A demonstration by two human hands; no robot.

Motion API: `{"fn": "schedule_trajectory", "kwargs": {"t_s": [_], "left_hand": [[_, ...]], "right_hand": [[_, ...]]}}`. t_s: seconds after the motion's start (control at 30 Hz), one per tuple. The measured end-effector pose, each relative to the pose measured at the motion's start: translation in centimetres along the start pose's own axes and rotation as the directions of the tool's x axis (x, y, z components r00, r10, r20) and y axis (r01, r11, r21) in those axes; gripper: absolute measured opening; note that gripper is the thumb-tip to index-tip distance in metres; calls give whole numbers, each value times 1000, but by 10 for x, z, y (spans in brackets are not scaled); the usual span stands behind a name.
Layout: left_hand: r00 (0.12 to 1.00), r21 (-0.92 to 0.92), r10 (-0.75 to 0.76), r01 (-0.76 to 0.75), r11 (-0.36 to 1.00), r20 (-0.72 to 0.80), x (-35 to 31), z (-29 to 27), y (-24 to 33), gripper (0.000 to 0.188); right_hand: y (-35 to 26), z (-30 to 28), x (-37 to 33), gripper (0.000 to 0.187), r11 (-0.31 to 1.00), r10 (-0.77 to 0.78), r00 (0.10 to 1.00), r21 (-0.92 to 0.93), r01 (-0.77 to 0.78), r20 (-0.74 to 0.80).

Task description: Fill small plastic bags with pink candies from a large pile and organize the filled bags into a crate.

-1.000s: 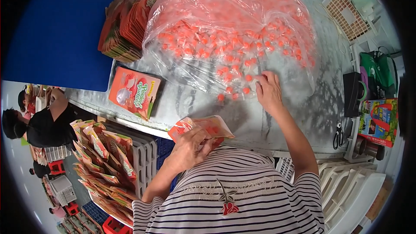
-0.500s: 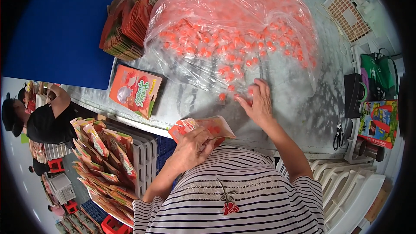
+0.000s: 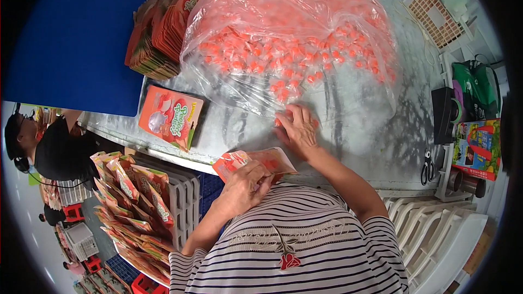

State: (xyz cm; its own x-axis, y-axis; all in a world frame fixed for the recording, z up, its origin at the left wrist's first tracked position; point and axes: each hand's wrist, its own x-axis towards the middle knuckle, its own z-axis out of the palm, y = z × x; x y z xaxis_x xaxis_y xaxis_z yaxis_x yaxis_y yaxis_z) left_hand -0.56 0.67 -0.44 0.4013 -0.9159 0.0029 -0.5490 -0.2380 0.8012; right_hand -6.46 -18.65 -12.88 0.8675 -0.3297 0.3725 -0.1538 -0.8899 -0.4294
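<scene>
Close to my body, my left hand (image 3: 245,186) grips a red printed pouch (image 3: 276,160), its thumb and fingers pressed on one side. My right hand (image 3: 298,130) reaches over the table, fingers curled round small red wrapped candies (image 3: 279,122); how many are under the palm is hidden. Just beyond my fingertips lies the mouth of a big clear plastic bag (image 3: 283,2) full of the same red pieces. A few loose ones lie at its near edge. Flat on the table to the left is a stack of red pouches (image 3: 170,117).
Bundled pouches (image 3: 166,24) stand beside a blue board (image 3: 71,38) at the far left. A crate of filled pouches (image 3: 136,212) sits lower left. Scissors (image 3: 427,167), a white basket (image 3: 439,13) and white trays (image 3: 436,239) line the right. A person in black (image 3: 62,152) works at left.
My right hand has moved left and its fingers have closed over the loose red candies. The left hand with the pouch is almost where it was. The person at left has shifted.
</scene>
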Motion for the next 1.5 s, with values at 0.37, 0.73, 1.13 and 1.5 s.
{"fn": "schedule_trajectory", "kwargs": {"t_s": [0.37,0.73,1.13,1.5], "left_hand": [[999,-32,-35,35,999,-2,2,-2,0,9],[1000,7,-10,10,1000,18,3,2,-1,10],[996,-16,83,-82,996,42,23,-3,-1,14],[982,-64,183,-180,982,36,37,5,8,16]], "right_hand": [[22,-63,-47,66,981,126,989,137,-136,83],[0,-14,-36,59,995,-76,993,71,70,90],[46,-50,-35,22,514,607,777,661,-546,169],[-58,-88,6,21,581,292,956,799,-156,-26]]}}
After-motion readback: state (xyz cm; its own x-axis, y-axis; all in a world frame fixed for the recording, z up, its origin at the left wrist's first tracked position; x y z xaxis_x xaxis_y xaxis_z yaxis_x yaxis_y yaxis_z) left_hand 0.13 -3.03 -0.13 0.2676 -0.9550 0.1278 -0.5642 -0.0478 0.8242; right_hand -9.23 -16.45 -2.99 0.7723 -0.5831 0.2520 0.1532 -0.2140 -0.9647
